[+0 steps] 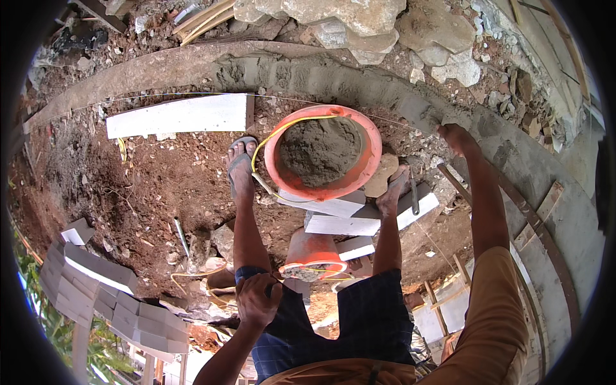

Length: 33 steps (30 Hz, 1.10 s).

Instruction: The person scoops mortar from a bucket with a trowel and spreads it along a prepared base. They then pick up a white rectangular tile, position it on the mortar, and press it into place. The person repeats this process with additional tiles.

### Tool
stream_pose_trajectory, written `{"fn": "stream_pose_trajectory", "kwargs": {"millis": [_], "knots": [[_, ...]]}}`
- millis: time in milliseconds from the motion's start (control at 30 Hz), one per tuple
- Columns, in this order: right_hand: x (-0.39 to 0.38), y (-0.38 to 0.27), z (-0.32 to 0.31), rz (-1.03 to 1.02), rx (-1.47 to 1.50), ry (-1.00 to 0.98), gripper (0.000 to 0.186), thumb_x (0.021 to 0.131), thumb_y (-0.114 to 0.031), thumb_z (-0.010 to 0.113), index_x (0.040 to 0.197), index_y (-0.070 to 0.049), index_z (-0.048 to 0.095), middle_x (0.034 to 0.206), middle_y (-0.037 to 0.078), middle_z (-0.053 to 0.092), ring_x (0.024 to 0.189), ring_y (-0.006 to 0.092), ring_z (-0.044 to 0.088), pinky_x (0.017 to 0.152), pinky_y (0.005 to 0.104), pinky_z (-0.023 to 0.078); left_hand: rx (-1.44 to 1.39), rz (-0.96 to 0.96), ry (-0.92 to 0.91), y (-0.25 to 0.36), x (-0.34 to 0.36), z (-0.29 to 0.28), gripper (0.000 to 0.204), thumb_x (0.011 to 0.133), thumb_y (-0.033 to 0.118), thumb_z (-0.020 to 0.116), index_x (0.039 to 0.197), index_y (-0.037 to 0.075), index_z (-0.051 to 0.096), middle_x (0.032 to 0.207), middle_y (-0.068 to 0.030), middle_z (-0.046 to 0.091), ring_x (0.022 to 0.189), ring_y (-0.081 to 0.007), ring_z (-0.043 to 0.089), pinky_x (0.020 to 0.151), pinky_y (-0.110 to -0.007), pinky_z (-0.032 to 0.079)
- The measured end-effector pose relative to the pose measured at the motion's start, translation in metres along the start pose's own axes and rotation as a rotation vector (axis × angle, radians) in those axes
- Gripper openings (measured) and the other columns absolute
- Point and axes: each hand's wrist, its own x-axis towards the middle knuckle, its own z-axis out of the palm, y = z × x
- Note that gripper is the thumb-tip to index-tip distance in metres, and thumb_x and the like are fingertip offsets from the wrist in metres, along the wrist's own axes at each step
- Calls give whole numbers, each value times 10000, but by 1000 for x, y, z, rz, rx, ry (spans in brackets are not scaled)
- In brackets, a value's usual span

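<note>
My right hand point(457, 139) reaches out to the wet mortar strip point(321, 80), its fingers closed round what looks like a trowel. The blade is coated in mortar and hard to tell from the strip. My left hand point(258, 299) rests on my left thigh with its fingers curled in, and I see nothing in it. Between my feet stands an orange bucket point(370, 168) partly filled with grey mortar point(321, 149). A yellow rope handle point(280, 131) hangs over its left side.
A thin string runs along the strip. One white block point(183, 115) lies left of the bucket; more blocks point(343, 223) lie below it, near a second orange bucket point(312, 247). Large stones point(359, 22) sit beyond the strip. Grey blocks point(115, 289) are stacked at lower left.
</note>
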Motion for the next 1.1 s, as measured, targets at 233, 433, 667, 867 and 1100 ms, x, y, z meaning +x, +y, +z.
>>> {"fn": "stream_pose_trajectory", "kwargs": {"millis": [233, 433, 667, 867, 1100], "knots": [[6, 16, -16, 67, 92, -62, 654, 1017, -588, 426, 1191, 4, 644, 834, 201, 702, 671, 316, 704, 592, 463, 555, 43, -29, 56, -3, -22, 18, 143, 832, 257, 672, 845, 114, 673, 876, -84, 708, 913, -314, 679, 924, -476, 447], [11, 101, -19, 237, 123, 42, 620, 1028, -565, 445, 1080, 17, 653, 707, 150, 654, 548, 267, 642, 534, 436, 528, 68, 29, -11, 0, 9, 14, 157, 839, 266, 669, 850, 110, 676, 874, -83, 712, 908, -317, 683, 927, -476, 451], [-38, 3, -33, -151, 395, 69, 635, 1030, -577, 458, 923, 17, 654, 673, 140, 645, 517, 222, 630, 545, 425, 514, 121, 37, -16, 1, 1, 20, 188, 846, 299, 677, 853, 113, 693, 900, -78, 728, 921, -306, 690, 933, -459, 464], [40, -37, 13, -182, 329, -66, 658, 1032, -543, 450, 819, 45, 657, 640, 174, 643, 589, 302, 670, 662, 480, 535, 137, -23, -48, 2, 0, 22, 209, 853, 327, 681, 872, 122, 715, 939, -84, 741, 971, -303, 691, 966, -457, 450], [29, -42, 2, -62, 222, -135, 615, 1014, -493, 443, 972, 67, 694, 840, 232, 721, 833, 362, 726, 867, 487, 536, 155, -23, -34, 3, -1, 14, 211, 854, 328, 678, 880, 125, 729, 932, -86, 747, 945, -315, 701, 921, -453, 486]]}}
